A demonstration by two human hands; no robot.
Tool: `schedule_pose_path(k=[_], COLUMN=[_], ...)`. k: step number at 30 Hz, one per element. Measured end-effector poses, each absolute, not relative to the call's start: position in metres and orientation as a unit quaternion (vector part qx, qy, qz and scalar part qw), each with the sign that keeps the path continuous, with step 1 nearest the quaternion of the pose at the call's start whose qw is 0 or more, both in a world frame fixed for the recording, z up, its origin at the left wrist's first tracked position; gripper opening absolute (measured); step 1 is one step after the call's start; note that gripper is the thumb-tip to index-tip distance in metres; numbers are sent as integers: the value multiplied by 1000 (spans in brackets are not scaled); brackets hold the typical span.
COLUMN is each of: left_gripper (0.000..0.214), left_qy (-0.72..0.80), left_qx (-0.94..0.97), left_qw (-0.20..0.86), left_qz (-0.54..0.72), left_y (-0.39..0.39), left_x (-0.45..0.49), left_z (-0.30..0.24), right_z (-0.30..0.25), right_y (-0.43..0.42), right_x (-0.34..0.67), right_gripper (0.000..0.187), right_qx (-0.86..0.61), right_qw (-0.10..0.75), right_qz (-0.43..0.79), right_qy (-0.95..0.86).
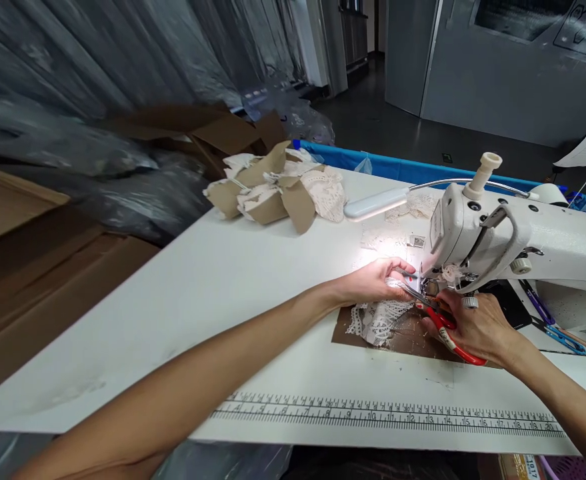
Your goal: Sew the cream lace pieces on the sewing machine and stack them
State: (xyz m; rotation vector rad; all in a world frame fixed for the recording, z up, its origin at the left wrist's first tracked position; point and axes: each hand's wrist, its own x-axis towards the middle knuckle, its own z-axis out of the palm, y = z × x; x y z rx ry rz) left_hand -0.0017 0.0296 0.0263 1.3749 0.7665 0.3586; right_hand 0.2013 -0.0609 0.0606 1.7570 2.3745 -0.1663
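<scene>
- Left hand [385, 280] first: fingers drawn in narrow, pinching the white lace [380, 320] right by the needle end of the sewing machine [523, 227].
- Right hand [477, 323] is wrapped round the red-handled scissors [445, 333], blades angled in at my left fingertips. Can't tell how wide the blades are apart.
- The lace sits right of the middle of the surface [273, 373], partly over a brown patch [343, 327], nearer the near edge than the far one.
- What worries me: a nicked finger, since the blade tips are so close to my left hand. Same closeness could mean a snip into the lace pattern if the cloth shifts.
- Also, the lace is bunched, so a fold could slip under the blades unseen. And if my foot hit a pedal (not in view), the needle could catch fingers or steel.
- Containers: the cardboard box [73, 293] off the left edge is open, but I can't make out anything inside.
- Another open carton [233, 137] past the far left corner, contents hidden too.
- Purple basket [567, 467] below the near edge at the right: only a sliver shows, so no clue what it holds.
</scene>
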Motion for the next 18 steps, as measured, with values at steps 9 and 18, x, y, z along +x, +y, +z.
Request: schedule_pose_path(k=[9, 18], left_gripper=[64, 37], left_qy=[340, 378], left_qx=[626, 836], left_qw=[687, 355], left_qz=[144, 179], left_y=[33, 41], left_x=[-3, -28], left_z=[14, 50], right_z=[60, 41], right_y=[-59, -114], right_x=[197, 252], right_gripper=[29, 33], right_qx=[576, 607], right_qw=[17, -32], right_qz=[-118, -83], right_qy=[809, 790])
